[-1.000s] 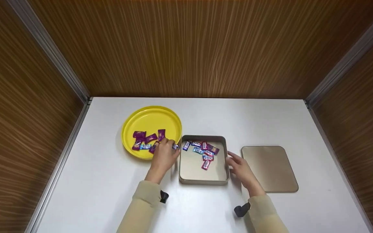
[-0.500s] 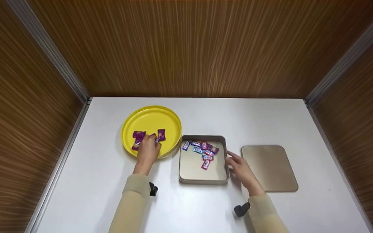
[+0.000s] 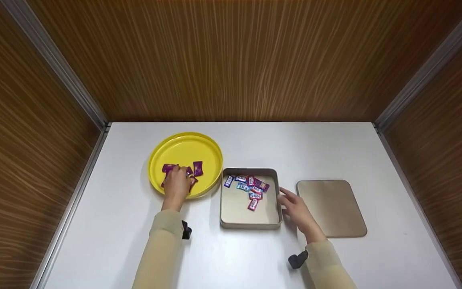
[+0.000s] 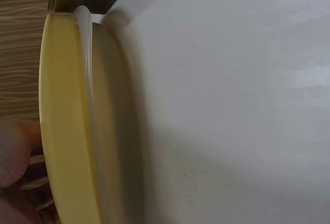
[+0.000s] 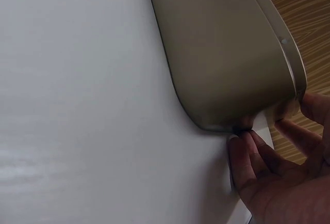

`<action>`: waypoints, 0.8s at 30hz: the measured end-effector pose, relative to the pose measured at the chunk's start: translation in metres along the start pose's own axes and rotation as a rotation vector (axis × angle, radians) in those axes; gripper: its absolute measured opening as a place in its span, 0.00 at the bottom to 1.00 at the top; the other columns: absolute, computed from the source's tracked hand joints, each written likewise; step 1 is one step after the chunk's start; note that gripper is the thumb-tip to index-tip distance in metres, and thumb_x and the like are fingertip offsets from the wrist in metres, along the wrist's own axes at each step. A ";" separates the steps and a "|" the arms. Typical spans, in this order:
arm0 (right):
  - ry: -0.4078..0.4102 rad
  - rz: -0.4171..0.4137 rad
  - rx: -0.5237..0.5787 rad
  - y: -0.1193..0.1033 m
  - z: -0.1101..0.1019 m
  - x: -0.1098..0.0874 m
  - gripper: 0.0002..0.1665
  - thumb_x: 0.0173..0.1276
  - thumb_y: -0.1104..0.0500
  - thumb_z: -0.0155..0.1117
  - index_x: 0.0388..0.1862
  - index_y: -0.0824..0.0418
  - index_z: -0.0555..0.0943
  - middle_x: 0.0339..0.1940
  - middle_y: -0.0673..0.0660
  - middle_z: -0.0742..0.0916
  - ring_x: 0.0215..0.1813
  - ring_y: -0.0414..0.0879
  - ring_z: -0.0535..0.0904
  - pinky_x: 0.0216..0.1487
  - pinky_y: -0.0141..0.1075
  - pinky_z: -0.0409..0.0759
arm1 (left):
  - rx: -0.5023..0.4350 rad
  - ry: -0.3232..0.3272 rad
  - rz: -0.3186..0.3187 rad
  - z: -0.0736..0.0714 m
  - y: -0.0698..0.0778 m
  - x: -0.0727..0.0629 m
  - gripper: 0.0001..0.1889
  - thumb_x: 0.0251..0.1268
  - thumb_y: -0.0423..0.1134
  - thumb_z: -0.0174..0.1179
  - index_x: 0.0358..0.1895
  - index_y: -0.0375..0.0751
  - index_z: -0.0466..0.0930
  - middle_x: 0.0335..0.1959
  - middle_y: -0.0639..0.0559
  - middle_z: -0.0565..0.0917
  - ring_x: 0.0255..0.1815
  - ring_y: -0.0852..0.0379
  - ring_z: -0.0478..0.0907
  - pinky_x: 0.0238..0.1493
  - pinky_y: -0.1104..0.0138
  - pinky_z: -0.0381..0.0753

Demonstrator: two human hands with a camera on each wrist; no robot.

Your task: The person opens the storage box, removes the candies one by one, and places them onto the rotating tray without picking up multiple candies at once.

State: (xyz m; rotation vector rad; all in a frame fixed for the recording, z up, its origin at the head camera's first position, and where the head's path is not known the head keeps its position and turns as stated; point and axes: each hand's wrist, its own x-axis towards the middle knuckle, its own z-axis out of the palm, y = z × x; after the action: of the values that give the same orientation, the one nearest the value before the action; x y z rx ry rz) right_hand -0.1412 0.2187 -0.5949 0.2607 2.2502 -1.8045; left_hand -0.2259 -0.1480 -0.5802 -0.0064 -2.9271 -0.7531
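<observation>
My left hand (image 3: 177,184) reaches down into the yellow plate (image 3: 187,148), its fingers curled. A bit of blue-and-white candy wrapper (image 3: 188,174) shows at its fingertips, seemingly pinched. Around it lie several purple-wrapped candies (image 3: 198,168), some partly covered by the hand. The left wrist view gives only the plate's outer side (image 4: 67,116) and part of the hand. My right hand (image 3: 300,212) touches the right side of an open metal tin (image 3: 251,226), fingers against its outer wall. In the right wrist view, fingertips (image 5: 240,152) rest at the tin's lower corner.
Several small wrapped candies (image 3: 254,195) lie in the upper part of the tin. A flat metal lid (image 3: 331,208) is on the white table (image 3: 251,261), right of the right hand. Wood-patterned panels (image 3: 239,60) stand behind and at both sides.
My left hand has moved leftward from the plate's right edge to the candies farther in, the blue wrapper moving along at its fingertips. The right hand stays beside the tin.
</observation>
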 end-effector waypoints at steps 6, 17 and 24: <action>0.012 -0.015 0.015 0.002 0.000 0.001 0.30 0.78 0.56 0.52 0.73 0.68 0.63 0.66 0.71 0.74 0.65 0.65 0.72 0.61 0.52 0.74 | -0.026 0.026 0.016 0.003 -0.004 0.004 0.16 0.68 0.24 0.53 0.57 0.25 0.77 0.57 0.28 0.76 0.55 0.34 0.77 0.57 0.48 0.76; 0.005 -0.007 -0.023 -0.001 0.001 -0.001 0.31 0.79 0.55 0.50 0.75 0.67 0.61 0.68 0.71 0.72 0.67 0.64 0.70 0.63 0.53 0.72 | -0.022 0.124 0.101 -0.001 0.018 -0.006 0.20 0.60 0.28 0.64 0.57 0.30 0.79 0.57 0.31 0.77 0.55 0.35 0.76 0.50 0.47 0.80; 0.023 -0.021 -0.047 -0.001 0.003 -0.004 0.30 0.79 0.55 0.49 0.74 0.67 0.63 0.66 0.71 0.74 0.65 0.63 0.72 0.61 0.51 0.74 | -0.047 0.168 0.259 0.000 0.049 -0.019 0.19 0.57 0.30 0.66 0.54 0.32 0.80 0.53 0.35 0.79 0.50 0.37 0.79 0.47 0.50 0.81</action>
State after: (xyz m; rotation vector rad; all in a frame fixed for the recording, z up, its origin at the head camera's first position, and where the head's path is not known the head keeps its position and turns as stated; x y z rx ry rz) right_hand -0.1370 0.2151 -0.5930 0.2517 2.3166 -1.7646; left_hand -0.2055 -0.1045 -0.5582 -0.3054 -2.6797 -0.7400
